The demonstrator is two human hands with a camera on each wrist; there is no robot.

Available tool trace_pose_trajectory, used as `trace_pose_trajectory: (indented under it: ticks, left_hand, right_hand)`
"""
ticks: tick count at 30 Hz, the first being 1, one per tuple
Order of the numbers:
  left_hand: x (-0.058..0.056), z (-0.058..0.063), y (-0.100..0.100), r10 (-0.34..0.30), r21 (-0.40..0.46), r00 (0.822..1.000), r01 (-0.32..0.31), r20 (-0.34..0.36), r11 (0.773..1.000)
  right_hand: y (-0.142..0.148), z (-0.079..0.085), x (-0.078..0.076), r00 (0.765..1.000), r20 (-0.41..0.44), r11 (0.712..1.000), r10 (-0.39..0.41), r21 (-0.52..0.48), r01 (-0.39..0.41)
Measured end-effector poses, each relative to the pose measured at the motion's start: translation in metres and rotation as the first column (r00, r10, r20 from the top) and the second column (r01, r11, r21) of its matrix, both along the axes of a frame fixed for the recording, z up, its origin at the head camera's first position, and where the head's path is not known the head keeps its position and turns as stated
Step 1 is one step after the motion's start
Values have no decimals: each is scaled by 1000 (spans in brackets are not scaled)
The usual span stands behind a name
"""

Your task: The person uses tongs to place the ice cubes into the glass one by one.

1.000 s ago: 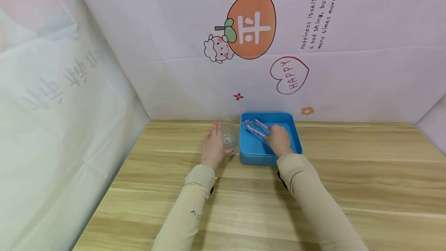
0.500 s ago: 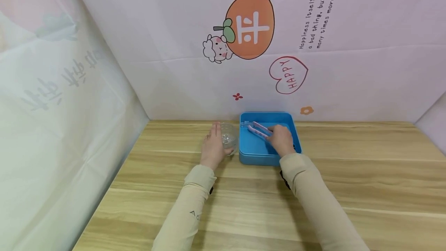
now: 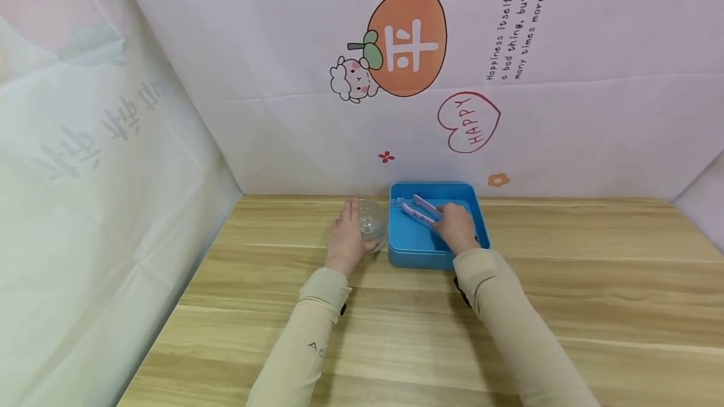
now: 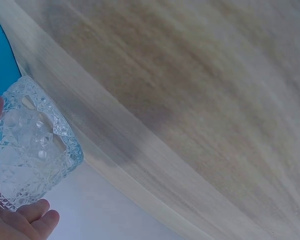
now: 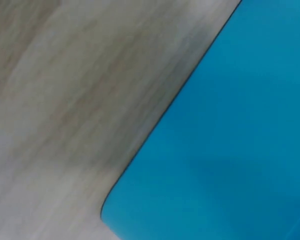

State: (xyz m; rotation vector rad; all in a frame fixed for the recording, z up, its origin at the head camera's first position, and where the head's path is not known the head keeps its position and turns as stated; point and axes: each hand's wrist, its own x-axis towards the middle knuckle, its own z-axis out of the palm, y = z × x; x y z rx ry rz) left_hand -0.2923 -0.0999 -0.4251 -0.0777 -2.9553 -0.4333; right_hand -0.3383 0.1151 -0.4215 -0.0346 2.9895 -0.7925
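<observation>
My left hand [image 3: 344, 240] holds a clear, faceted glass cup [image 3: 373, 222] standing just left of the blue box [image 3: 418, 257]. In the left wrist view the fingers [image 4: 37, 220] wrap around the lower side of the glass cup [image 4: 35, 145], and the thumb shows at the left edge. My right hand [image 3: 457, 228] reaches into the blue box and grips pink tongs [image 3: 420, 215], whose two arms stand spread apart. By the tong tips, in the box's far left corner, lies a small see-through piece [image 3: 398, 202]; its kind cannot be told. The right wrist view shows neither hand nor tongs.
The blue box stands at the back of the wooden table [image 3: 396, 331], against a printed cloth backdrop [image 3: 294, 80]. Another cloth [image 3: 102, 206] hangs along the left side. In the right wrist view the box's outer wall [image 5: 230, 140] fills the right part.
The tongs' arms came together near the see-through piece half a second ago and are spread apart again now. My right hand moved slightly to the right. The left hand and glass cup stayed put.
</observation>
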Motion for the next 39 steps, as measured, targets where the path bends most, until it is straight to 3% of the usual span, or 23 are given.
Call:
trace_pose_trajectory:
  ticks: [16, 39]
  left_hand:
    - [2, 2, -1, 3, -1, 1000, -3, -27, 1000]
    - [3, 1, -1, -11, 1, 999, 11, -39, 1000]
  right_hand:
    - [3, 6, 4, 995, 5, 995, 99, 1, -99]
    - [4, 8, 10, 995, -36, 996, 90, 22, -90]
